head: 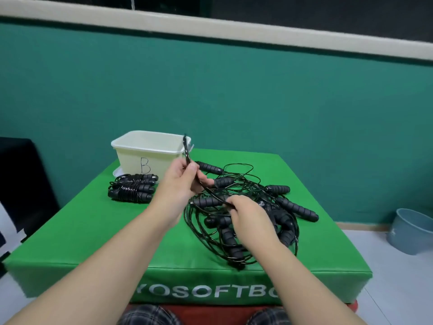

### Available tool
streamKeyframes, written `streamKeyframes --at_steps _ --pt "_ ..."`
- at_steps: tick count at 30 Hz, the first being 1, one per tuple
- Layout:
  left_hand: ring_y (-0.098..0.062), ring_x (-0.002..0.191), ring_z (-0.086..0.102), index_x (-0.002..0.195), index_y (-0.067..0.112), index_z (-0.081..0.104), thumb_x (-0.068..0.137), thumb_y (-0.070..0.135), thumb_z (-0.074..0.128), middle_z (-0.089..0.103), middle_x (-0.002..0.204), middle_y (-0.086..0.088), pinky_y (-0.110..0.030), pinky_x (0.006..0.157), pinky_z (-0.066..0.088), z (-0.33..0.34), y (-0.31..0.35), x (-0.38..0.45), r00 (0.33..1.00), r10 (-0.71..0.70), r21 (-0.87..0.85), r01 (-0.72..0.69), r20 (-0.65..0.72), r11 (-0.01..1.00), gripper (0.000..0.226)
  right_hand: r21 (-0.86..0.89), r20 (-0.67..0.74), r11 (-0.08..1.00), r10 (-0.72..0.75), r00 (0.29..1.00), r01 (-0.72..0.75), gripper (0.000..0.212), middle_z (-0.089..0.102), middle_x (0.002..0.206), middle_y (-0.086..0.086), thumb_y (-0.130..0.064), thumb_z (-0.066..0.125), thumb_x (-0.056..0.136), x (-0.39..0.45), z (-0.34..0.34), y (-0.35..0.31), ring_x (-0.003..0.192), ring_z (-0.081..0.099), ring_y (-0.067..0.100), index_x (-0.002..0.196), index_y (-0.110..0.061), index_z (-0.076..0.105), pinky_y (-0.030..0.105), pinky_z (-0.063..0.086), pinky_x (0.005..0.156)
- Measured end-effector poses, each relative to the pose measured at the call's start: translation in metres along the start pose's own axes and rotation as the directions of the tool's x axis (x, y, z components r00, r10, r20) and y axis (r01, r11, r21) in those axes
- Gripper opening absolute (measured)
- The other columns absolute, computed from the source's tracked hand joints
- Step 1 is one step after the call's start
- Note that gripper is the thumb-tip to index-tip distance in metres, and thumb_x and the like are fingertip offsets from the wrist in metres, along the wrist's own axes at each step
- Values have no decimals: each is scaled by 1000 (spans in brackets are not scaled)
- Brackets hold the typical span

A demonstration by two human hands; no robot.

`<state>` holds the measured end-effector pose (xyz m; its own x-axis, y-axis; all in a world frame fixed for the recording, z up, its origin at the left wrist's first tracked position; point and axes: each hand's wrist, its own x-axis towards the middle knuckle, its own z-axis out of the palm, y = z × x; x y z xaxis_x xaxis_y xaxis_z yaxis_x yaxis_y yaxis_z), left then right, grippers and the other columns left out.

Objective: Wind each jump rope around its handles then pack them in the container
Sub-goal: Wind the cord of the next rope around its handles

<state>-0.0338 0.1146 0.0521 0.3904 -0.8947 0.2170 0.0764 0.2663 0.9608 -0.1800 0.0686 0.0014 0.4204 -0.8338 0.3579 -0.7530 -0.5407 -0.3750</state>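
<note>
A tangled heap of black jump ropes [243,207] with foam handles lies on the right half of the green padded block [117,231]. My left hand [180,181] pinches a doubled loop of black cord [186,148] that sticks up in front of the container's corner. My right hand [246,214] pinches the same cord lower down, just above the heap. Two wound jump ropes [132,187] lie side by side at the left. Behind them stands the open white container [150,148], marked "B".
The container's lid [117,172] lies flat under it. A grey-blue bucket [412,231] stands on the floor at the right. A dark object [21,184] sits to the left of the block. A teal wall runs behind.
</note>
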Motion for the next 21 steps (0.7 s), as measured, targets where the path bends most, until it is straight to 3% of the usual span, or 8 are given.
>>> streamKeyframes --at_steps 4,8,13,16,18,19,20,21 --pt "-14 58 61 88 10 45 102 16 37 51 69 -4 -39 75 57 -4 30 1 999 38 -46 -39 -17 998 17 -71 -41 993 89 995 -91 33 64 112 -1 -9 42 96 -2 -16 20 105 57 22 120 -22 61 33 45 90" --pt "-11 44 51 90 11 47 102 14 36 44 62 -2 -34 65 54 -12 56 1 995 65 -47 -69 -76 996 17 -146 -46 980 128 991 -134 19 67 101 0 -22 47 97 -7 -30 36 102 56 24 106 -21 64 35 46 83" --pt "-9 41 36 97 10 53 102 14 35 35 57 2 -28 51 40 -23 61 -11 995 54 56 -50 -81 997 19 -246 -37 958 142 989 -147 22 67 108 -2 -30 51 96 -13 -36 38 111 51 23 112 -23 64 35 43 86" --pt "-10 42 35 114 9 54 102 16 32 34 59 1 -27 52 34 -32 60 -18 996 47 179 -33 -79 983 26 -143 -39 978 151 988 -155 23 68 107 1 -30 55 95 -15 -44 31 111 51 22 111 -21 67 32 43 86" --pt "-24 62 55 132 15 45 100 22 35 52 76 -16 -29 58 39 -36 59 -26 996 57 300 -33 -70 953 34 -65 -62 990 123 990 -127 21 69 104 1 -28 57 94 -15 -53 19 108 52 21 108 -19 69 30 41 82" --pt "-36 89 60 138 25 38 99 29 38 56 103 -24 -34 70 45 -39 57 -30 996 62 381 -32 -67 924 39 -36 -79 994 102 992 -105 20 69 104 0 -27 58 93 -14 -59 13 106 53 20 108 -18 70 29 40 82" --pt "-39 113 52 139 37 33 97 36 41 51 126 -21 -40 85 46 -41 56 -36 996 65 447 -35 -53 894 43 -1 -98 997 79 992 -79 20 69 105 -1 -25 59 93 -13 -66 5 105 55 19 108 -18 71 28 41 83" --pt "-35 122 47 136 46 34 95 42 43 49 133 -14 -42 95 43 -41 57 -43 997 78 473 -60 -18 879 42 41 -117 998 55 992 -51 19 69 106 -2 -23 60 93 -12 -73 -2 103 56 17 108 -18 71 26 41 84"
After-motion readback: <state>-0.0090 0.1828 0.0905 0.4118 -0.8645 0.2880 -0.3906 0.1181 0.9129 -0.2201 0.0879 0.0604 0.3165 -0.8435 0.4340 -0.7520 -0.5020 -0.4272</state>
